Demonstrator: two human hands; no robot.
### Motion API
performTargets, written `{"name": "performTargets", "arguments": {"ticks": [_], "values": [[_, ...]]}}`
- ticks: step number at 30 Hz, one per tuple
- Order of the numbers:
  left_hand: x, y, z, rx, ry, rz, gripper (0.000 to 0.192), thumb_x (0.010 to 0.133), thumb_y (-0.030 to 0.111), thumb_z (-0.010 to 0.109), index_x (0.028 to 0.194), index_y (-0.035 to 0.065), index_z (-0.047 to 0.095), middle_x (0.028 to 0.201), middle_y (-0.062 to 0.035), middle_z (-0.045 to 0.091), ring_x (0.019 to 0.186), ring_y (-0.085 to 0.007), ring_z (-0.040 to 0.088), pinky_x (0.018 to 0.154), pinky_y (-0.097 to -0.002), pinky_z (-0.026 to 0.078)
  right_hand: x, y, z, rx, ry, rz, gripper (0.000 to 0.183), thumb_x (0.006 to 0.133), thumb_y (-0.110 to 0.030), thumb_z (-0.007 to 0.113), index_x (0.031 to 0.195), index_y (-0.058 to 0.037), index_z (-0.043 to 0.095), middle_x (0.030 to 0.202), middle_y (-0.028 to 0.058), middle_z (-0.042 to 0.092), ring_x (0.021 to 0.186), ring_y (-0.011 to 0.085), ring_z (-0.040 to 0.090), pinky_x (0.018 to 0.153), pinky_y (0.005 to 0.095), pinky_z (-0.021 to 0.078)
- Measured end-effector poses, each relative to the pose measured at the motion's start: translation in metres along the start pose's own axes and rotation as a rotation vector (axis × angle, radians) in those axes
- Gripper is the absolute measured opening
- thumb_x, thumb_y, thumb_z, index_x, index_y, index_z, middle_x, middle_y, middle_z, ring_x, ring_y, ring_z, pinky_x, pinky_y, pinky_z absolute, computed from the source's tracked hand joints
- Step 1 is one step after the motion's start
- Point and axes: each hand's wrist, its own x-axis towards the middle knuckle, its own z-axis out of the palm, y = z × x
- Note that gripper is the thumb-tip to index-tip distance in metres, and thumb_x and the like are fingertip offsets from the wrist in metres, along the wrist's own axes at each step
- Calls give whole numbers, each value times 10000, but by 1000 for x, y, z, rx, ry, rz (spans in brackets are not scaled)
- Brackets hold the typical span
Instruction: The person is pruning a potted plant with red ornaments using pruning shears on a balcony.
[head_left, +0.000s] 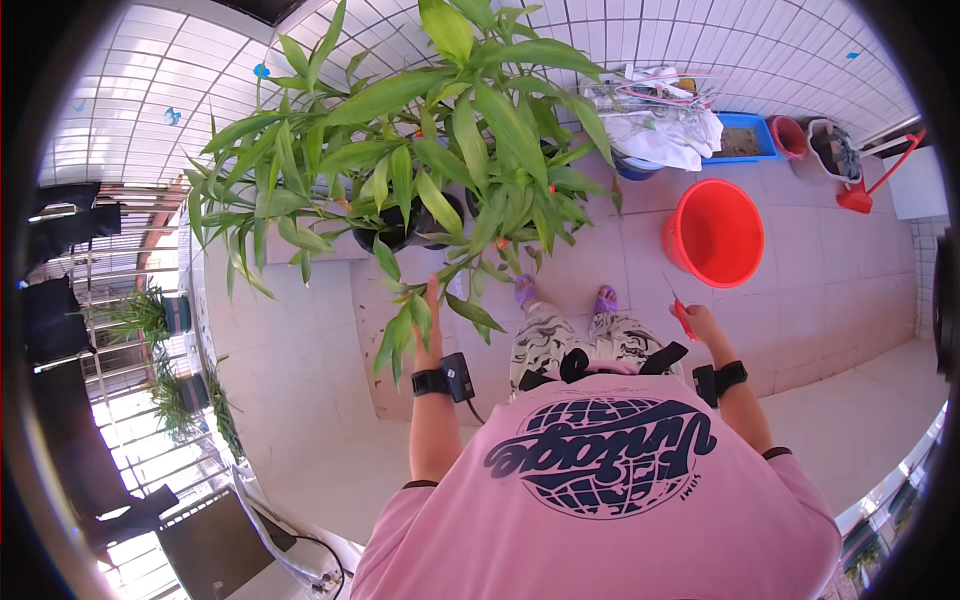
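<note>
My left hand (432, 319) is at a low leafy stem (409, 330) of a large broad-leaved potted plant (450, 135). Leaves cover part of that hand, so whether its fingers grip the stem cannot be made out. In my right hand (706, 324) is a small red-handled tool (682, 319) with a thin metal tip, pointing forward and left; its exact kind is unclear. Beyond this hand stands a red plastic bucket (716, 232), apart from the tool. Dark pots (386, 229) show beneath the foliage.
Along the tiled wall are a white sack (667, 139) on a tub, a blue planter tray (742, 146) with soil, a small red pot (788, 136), a lined bin (829, 154) and a red long-handled dustpan (859, 196). Dry leaves (534, 255) lie near my feet.
</note>
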Motion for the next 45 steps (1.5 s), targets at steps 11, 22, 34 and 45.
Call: {"name": "performTargets", "arguments": {"ticks": [11,22,34,45], "values": [[9,-50,9,7,133,12,512,759,298,657,1111,-20,464,1049,-89,512,951,-149,460,884,-288,335,-20,-14,-3,-10,39,-1,616,744,-575,489,677,28,599,595,189,565,618,324,579,593,379,430],[52,54,139,312,111,291,1096,537,539,740,1227,-127,210,1217,-259,315,1155,-297,302,960,-357,262,-48,6,18,97,98,67,601,738,-563,517,715,31,608,596,187,567,606,305,581,591,367,434],[114,158,239,230,151,-246,961,503,472,780,1165,-49,317,1156,-210,450,997,-271,494,823,-363,424,-77,35,27,257,205,145,583,740,-547,530,693,31,593,577,174,562,579,287,577,558,354,429],[245,108,126,714,-335,15,440,703,251,662,1029,1,505,964,-133,579,880,-269,562,718,-377,477,-113,52,39,324,107,365,565,748,-538,484,775,12,614,678,216,593,694,343,602,635,375,465]]}}
